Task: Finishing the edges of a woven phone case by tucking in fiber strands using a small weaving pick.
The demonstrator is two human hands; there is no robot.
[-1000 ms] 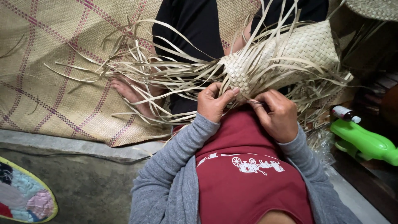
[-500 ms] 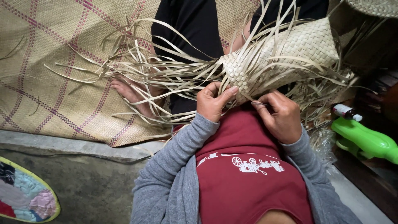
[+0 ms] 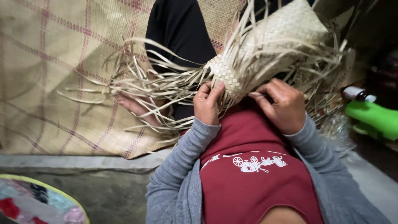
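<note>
Beneath everything lies the broad tan woven floor mat (image 3: 62, 74) crossed with thin red and purple lines, spread over a grey concrete ledge (image 3: 83, 164), and your black-clad legs (image 3: 178, 37) stretch out across it. Held in front of your chest over the red printed shirt (image 3: 248, 178) is the half-woven pale straw piece (image 3: 269, 45), a tight checker weave whose corner points down between your hands while long loose strips (image 3: 153, 91) fan out left over your bare foot (image 3: 137, 108). To the far right a bright green plastic spray bottle (image 3: 373, 120) lies on its side, well apart from the work. Your left hand (image 3: 207, 103) curls against the lower corner of the weave, thumb pressed up on the plaited edge with strips running beneath the fingers. Your right hand (image 3: 282, 105) is partly closed, thumb and forefinger pinching a single thin strip just beside the same corner. I judge the piece light and springy but brittle: the strips would likely crease or split if bent sharply, so hold by the finished woven body near the working edge, and take loose strips close to their roots, not their tips.
</note>
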